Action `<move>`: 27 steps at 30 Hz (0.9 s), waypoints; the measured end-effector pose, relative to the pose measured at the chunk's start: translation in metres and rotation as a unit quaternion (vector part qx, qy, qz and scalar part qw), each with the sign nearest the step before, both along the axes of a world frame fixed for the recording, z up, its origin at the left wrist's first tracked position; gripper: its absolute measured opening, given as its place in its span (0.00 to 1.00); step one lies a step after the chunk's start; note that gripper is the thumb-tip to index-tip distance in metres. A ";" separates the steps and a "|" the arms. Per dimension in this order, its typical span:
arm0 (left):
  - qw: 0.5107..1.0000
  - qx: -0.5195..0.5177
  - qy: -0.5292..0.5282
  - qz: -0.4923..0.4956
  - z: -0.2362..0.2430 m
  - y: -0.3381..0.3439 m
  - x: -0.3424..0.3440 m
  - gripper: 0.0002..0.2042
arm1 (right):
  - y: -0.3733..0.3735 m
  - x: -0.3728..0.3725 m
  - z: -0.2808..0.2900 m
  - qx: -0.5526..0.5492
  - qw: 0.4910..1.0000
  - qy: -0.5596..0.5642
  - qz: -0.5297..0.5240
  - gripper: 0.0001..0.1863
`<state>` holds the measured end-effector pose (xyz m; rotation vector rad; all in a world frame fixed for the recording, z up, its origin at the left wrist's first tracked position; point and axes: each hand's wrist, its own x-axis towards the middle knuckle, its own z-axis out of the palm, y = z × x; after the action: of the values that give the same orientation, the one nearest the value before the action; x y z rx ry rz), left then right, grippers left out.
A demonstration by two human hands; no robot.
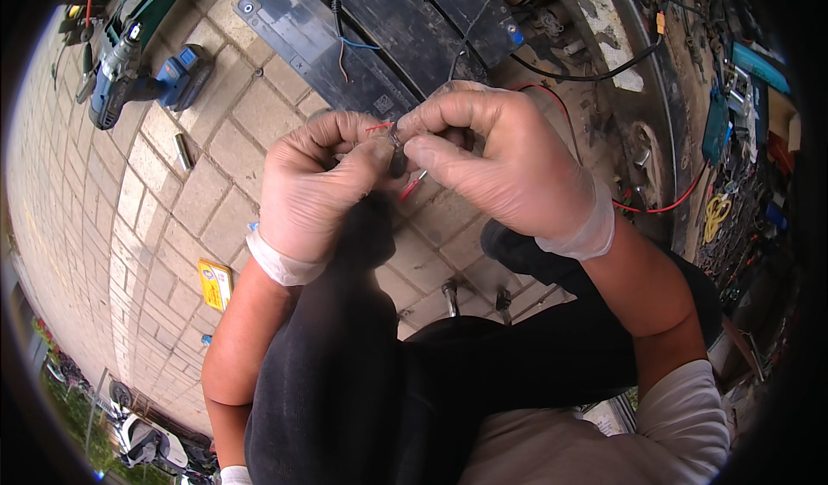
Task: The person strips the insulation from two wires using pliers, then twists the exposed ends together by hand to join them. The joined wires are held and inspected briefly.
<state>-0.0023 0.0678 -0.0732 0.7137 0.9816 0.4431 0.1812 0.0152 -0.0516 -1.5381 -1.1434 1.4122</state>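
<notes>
Both my hands wear thin translucent gloves and meet in front of the batteries. My left hand point(315, 183) is closed in a pinch by a thin red wire point(378, 127) that shows above its thumb. My right hand point(513, 162) pinches a small dark piece point(398, 159) between thumb and fingers, right against the left fingertips. Its kind is mostly hidden by the fingers. Just below the fingertips a red wire-like piece with a bright metal end point(414, 185) sticks out. Two black batteries point(293, 32) lie beyond my hands, with a black cable point(336, 2) across them.
On the paving at the left lie a blue cordless drill point(116, 71), a loose battery pack point(185, 75), a metal cylinder point(182, 152) and a yellow box point(216, 284). A red wire point(681, 200) runs along the right among tangled cables and tools. My knees are below my hands.
</notes>
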 end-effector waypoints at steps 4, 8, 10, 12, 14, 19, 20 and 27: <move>0.999 0.033 0.011 -0.005 0.001 -0.001 0.000 0.07 | 0.001 -0.003 -0.003 0.076 0.994 -0.080 0.006 0.05; 0.996 0.075 0.047 -0.005 0.004 -0.005 0.002 0.08 | 0.002 -0.004 -0.005 0.132 0.981 -0.145 0.007 0.04; 0.995 0.089 0.052 0.001 0.005 -0.005 0.003 0.09 | 0.003 -0.004 -0.003 0.139 0.977 -0.165 0.005 0.04; 0.992 0.109 0.060 0.004 0.006 -0.007 0.004 0.09 | 0.003 -0.006 -0.002 0.137 0.974 -0.179 0.001 0.03; 0.991 0.116 0.065 0.006 0.008 -0.008 0.005 0.08 | 0.003 -0.007 -0.001 0.133 0.972 -0.193 0.003 0.02; 0.991 0.115 0.063 0.004 0.013 -0.009 0.005 0.08 | 0.002 -0.010 -0.005 0.175 0.954 -0.242 0.008 0.05; 0.989 0.125 0.076 -0.004 0.014 -0.009 0.006 0.07 | 0.002 -0.011 -0.007 0.205 0.941 -0.271 0.011 0.06; 0.982 0.166 0.085 -0.018 0.011 -0.010 0.007 0.06 | 0.000 -0.016 -0.021 0.307 0.893 -0.328 -0.013 0.11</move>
<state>0.0046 0.0579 -0.0623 1.0828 1.0636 0.5269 0.1650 0.0153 -0.0727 -1.5562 -1.7423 0.3923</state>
